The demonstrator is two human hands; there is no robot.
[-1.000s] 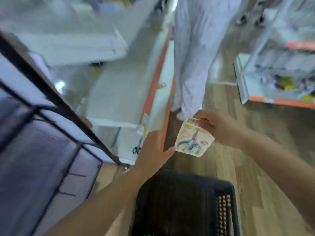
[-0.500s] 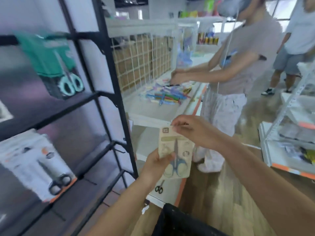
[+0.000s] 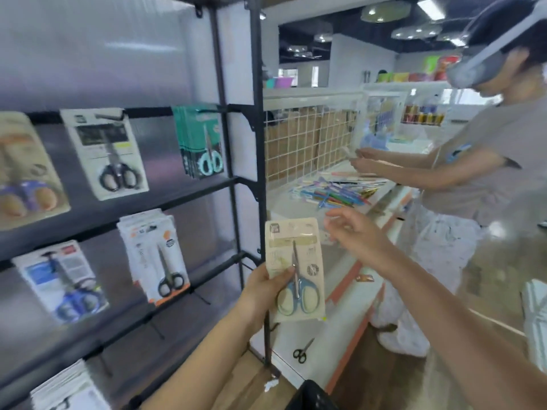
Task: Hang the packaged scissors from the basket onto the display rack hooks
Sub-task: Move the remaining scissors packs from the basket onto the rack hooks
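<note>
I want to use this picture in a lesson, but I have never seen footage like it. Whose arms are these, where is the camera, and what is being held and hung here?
There is no machine here. The camera sits on a person's head and looks forward and down, so the two arms reaching in from below are that person's own.

The left hand grips a cream card pack of blue-handled scissors by its left edge, holding it upright. The right hand hangs just right of the pack's top, fingers loosely curled, holding nothing.

To the left stands a black display rack with other scissor packs hanging in rows. At the bottom edge is the corner of a black basket. A loose pair of small scissors lies on a low white shelf. On the right, another person wearing a headset sorts coloured items on a white counter.
</note>
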